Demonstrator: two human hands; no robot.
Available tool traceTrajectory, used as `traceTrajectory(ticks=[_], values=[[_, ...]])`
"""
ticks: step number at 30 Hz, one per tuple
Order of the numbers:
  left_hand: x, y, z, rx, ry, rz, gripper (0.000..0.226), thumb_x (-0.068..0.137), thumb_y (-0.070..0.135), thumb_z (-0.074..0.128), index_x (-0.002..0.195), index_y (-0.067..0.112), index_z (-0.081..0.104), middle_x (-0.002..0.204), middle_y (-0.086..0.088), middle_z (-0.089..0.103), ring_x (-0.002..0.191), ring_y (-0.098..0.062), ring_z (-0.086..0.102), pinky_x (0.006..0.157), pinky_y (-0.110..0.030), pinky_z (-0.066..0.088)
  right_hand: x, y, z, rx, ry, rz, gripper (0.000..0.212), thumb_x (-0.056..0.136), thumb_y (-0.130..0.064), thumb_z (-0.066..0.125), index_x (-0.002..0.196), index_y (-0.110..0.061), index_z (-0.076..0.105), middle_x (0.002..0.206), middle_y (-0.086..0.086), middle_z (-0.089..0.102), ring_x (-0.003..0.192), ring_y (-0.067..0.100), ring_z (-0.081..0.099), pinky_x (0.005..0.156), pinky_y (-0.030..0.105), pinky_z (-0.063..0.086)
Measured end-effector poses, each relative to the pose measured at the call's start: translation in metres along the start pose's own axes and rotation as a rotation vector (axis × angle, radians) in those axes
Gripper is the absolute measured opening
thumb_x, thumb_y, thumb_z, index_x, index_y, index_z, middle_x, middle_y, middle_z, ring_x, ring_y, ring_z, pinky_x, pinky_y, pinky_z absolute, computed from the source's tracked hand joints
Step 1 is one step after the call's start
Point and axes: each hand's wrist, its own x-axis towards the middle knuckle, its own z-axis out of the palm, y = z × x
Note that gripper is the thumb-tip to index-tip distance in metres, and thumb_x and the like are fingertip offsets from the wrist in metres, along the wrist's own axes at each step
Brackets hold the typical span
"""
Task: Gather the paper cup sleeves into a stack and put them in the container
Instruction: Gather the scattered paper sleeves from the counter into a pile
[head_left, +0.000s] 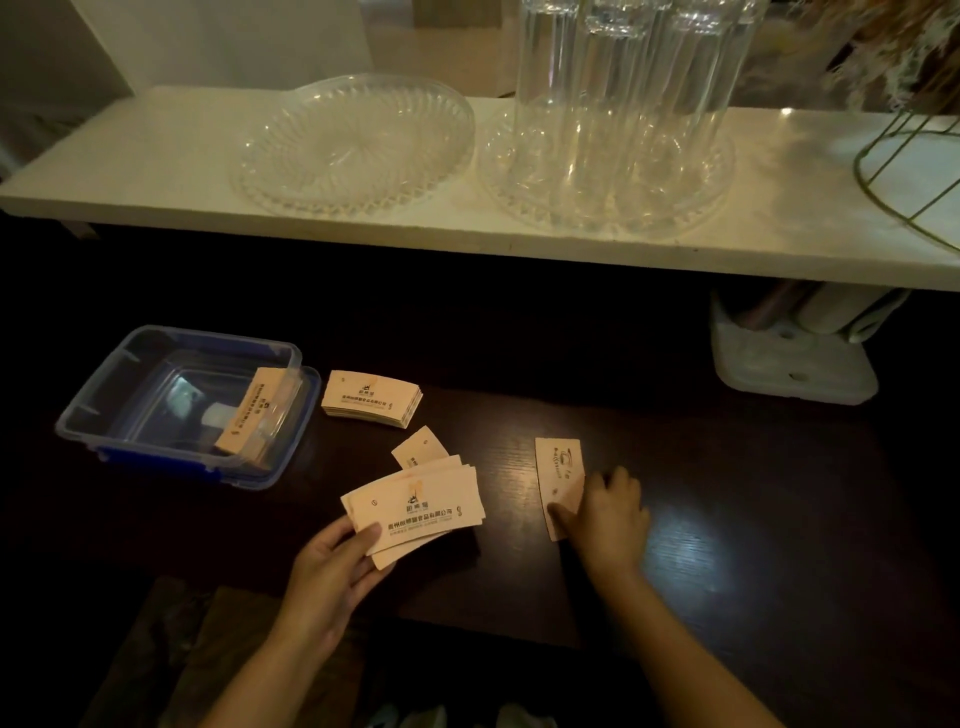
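My left hand (332, 566) holds a fanned bunch of peach paper cup sleeves (421, 506) just above the dark table. My right hand (608, 514) rests its fingers on a single sleeve (558, 467) lying flat to the right. Another loose sleeve (421, 444) peeks out behind the held bunch. A neat stack of sleeves (371, 399) lies beside the clear plastic container (104, 384) with a blue rim at the left. Inside the container a few sleeves (252, 410) lean against its right wall.
A white shelf (156, 156) runs across above the table, carrying a cut-glass plate (358, 145), a second plate with tall clear glasses (613, 104), and a wire basket (909, 171). A white holder (789, 364) sits under the shelf at the right.
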Motion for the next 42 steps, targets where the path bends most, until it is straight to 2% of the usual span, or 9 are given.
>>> traceTrajectory(ticks=[9, 12, 15, 19, 22, 30, 35, 38, 42], values=[[0.002, -0.002, -0.001, -0.005, 0.0, 0.002, 0.024, 0.085, 0.007, 0.055, 0.107, 0.013, 0.059, 0.098, -0.012, 0.068, 0.092, -0.023, 0.064, 0.072, -0.034, 0.05, -0.001, 0.002, 0.002, 0.412, -0.058, 0.155, 0.058, 0.071, -0.025, 0.077, 0.119, -0.013, 0.048, 0.119, 0.008, 0.059, 0.112, 0.028, 0.05, 0.095, 0.047, 0.043], [0.003, -0.004, -0.001, -0.014, 0.002, -0.009, 0.021, 0.084, 0.007, 0.055, 0.103, 0.015, 0.06, 0.096, -0.011, 0.069, 0.091, -0.022, 0.064, 0.071, -0.034, 0.05, -0.005, 0.008, -0.005, 0.696, -0.06, 0.206, 0.043, 0.08, -0.006, 0.065, 0.12, -0.009, 0.049, 0.118, 0.013, 0.063, 0.105, 0.028, 0.06, 0.081, 0.035, 0.052], [0.004, -0.006, 0.0, -0.027, 0.011, -0.021, 0.019, 0.084, 0.006, 0.056, 0.1, 0.016, 0.06, 0.094, -0.01, 0.069, 0.089, -0.022, 0.065, 0.069, -0.033, 0.05, -0.012, 0.006, -0.018, 0.83, 0.026, 0.214, 0.024, 0.084, -0.003, 0.056, 0.107, -0.01, 0.063, 0.103, 0.012, 0.07, 0.09, 0.026, 0.065, 0.077, 0.039, 0.055], [0.003, -0.008, 0.005, -0.024, -0.031, -0.044, 0.019, 0.083, 0.006, 0.057, 0.099, 0.015, 0.062, 0.082, -0.006, 0.075, 0.081, -0.02, 0.069, 0.066, -0.032, 0.051, -0.031, -0.018, -0.038, 0.867, 0.295, -0.308, 0.027, 0.08, 0.007, 0.06, 0.096, -0.012, 0.07, 0.101, -0.005, 0.068, 0.1, 0.015, 0.062, 0.093, 0.026, 0.045], [0.002, -0.006, 0.009, -0.048, -0.114, -0.072, 0.018, 0.083, 0.006, 0.056, 0.097, 0.016, 0.062, 0.076, -0.001, 0.077, 0.073, -0.016, 0.072, 0.057, -0.027, 0.056, -0.045, -0.03, -0.035, 0.702, 0.284, -0.708, 0.034, 0.073, 0.005, 0.064, 0.1, -0.014, 0.07, 0.113, -0.007, 0.064, 0.116, 0.011, 0.05, 0.105, 0.027, 0.036], [0.001, -0.004, -0.005, -0.145, -0.173, -0.068, 0.025, 0.078, 0.013, 0.058, 0.103, 0.015, 0.061, 0.083, -0.004, 0.077, 0.078, -0.016, 0.072, 0.056, -0.025, 0.057, -0.063, -0.039, -0.012, 0.515, 0.146, -0.901, 0.046, 0.069, -0.003, 0.078, 0.111, -0.017, 0.066, 0.118, 0.0, 0.067, 0.116, 0.017, 0.056, 0.086, 0.042, 0.056], [-0.002, -0.006, -0.022, -0.129, -0.097, -0.07, 0.029, 0.074, 0.007, 0.063, 0.102, 0.014, 0.062, 0.084, -0.007, 0.077, 0.078, -0.019, 0.072, 0.055, -0.027, 0.057, -0.064, -0.052, 0.0, 0.415, 0.044, -1.08, 0.054, 0.074, -0.009, 0.075, 0.123, -0.019, 0.056, 0.13, 0.0, 0.058, 0.125, 0.016, 0.048, 0.097, 0.037, 0.047], [-0.001, -0.004, -0.04, -0.12, 0.004, -0.03, 0.027, 0.079, 0.001, 0.059, 0.102, 0.016, 0.061, 0.089, -0.009, 0.075, 0.086, -0.022, 0.069, 0.062, -0.032, 0.055, -0.053, -0.063, 0.011, 0.572, -0.007, -0.857, 0.057, 0.083, -0.012, 0.056, 0.136, -0.023, 0.038, 0.143, -0.003, 0.039, 0.134, 0.01, 0.031, 0.108, 0.033, 0.028], [-0.004, 0.002, -0.066, -0.17, 0.118, 0.01, 0.027, 0.082, 0.0, 0.056, 0.103, 0.017, 0.058, 0.098, -0.011, 0.068, 0.092, -0.023, 0.063, 0.069, -0.035, 0.05, -0.021, -0.09, 0.026, 0.413, -0.076, -0.289, 0.064, 0.083, -0.036, 0.062, 0.137, -0.015, 0.035, 0.143, 0.009, 0.037, 0.13, 0.024, 0.03, 0.105, 0.037, 0.034]])
